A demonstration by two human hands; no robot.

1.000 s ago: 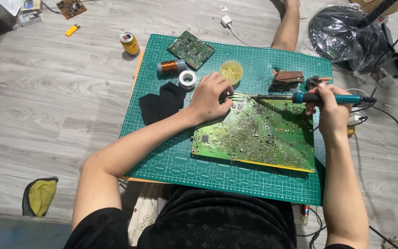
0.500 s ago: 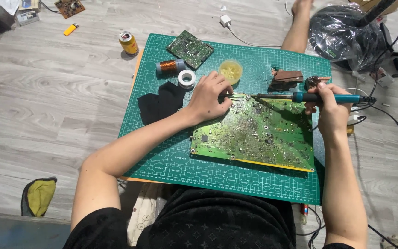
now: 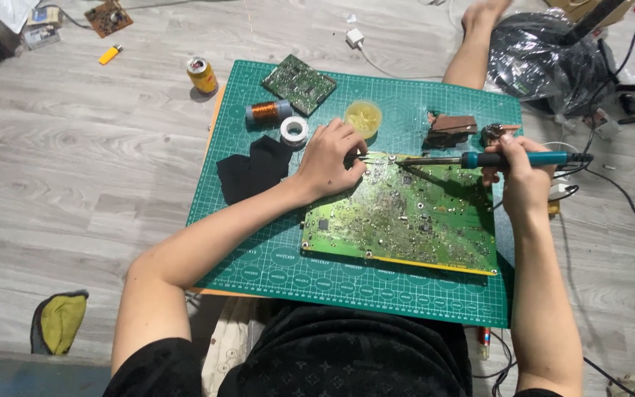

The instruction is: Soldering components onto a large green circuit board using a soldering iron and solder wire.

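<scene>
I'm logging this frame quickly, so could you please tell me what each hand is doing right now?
Left hand: closed, pinching a thin tool at the circuit board's top edge.
Right hand: closed, holding the soldering iron.

Right hand (image 3: 525, 173) seems a touch lower on the soldering iron (image 3: 479, 159).

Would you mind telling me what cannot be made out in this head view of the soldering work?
- What the left hand pinches at the green circuit board: too thin, hidden by its fingers.
- The soldering iron tip's contact point: too small to judge.
- The board's components: too small.
- The iron's cable end: cut off by the right edge.
- The right hand covers part of the handle.
</scene>
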